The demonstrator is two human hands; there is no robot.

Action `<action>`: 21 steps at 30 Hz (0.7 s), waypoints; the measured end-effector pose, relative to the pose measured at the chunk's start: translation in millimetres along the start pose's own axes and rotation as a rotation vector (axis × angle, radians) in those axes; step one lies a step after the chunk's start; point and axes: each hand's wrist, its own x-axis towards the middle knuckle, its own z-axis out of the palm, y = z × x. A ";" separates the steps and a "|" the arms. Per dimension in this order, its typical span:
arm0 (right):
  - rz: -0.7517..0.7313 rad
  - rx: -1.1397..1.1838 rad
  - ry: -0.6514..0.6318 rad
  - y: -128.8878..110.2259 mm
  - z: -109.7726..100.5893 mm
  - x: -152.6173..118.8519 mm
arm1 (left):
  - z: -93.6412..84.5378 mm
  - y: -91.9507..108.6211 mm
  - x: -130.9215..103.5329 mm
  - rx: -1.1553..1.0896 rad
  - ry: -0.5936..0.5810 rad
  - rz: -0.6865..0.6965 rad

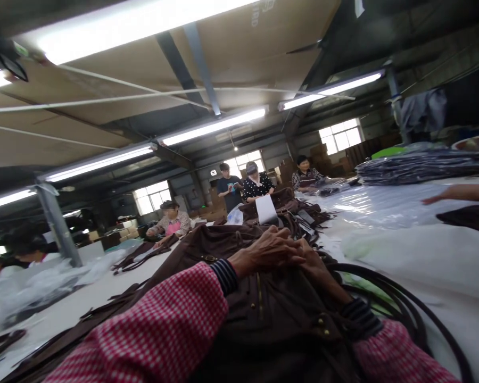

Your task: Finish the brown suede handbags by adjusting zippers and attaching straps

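A large dark brown bag (239, 308) with brass studs and a zip lies right in front of me. My left hand (268, 251) and my right hand (313, 266) meet over its far part, fingers bent and touching one another. What is between the fingers, if anything, is hidden. Long dark straps (407, 303) curve out from the bag on the right. Just past my hands are more brown bags (287, 205) with a white paper (266, 209) on them.
Stacked plastic-wrapped goods (419, 165) are at the back right. Another person's hand (459, 193) reaches in from the right edge. Clear plastic bags (43, 287) are heaped at left. Several people work farther back. A metal post (56, 223) stands at left.
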 end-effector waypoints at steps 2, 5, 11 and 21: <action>0.017 0.019 -0.005 -1.7 2.0 -3.0 | -9.7 -10.8 -13.2 0.044 -0.010 -0.012; 0.039 0.088 -0.008 -6.4 4.3 -4.2 | -9.0 -19.3 -37.1 0.070 -0.064 -0.027; 0.067 0.141 -0.017 -7.4 6.9 -0.8 | 33.9 -8.3 -68.7 -0.125 0.007 -0.134; 0.094 0.109 -0.017 -3.5 12.1 -0.3 | 25.5 -1.9 -103.0 -0.325 0.056 -0.121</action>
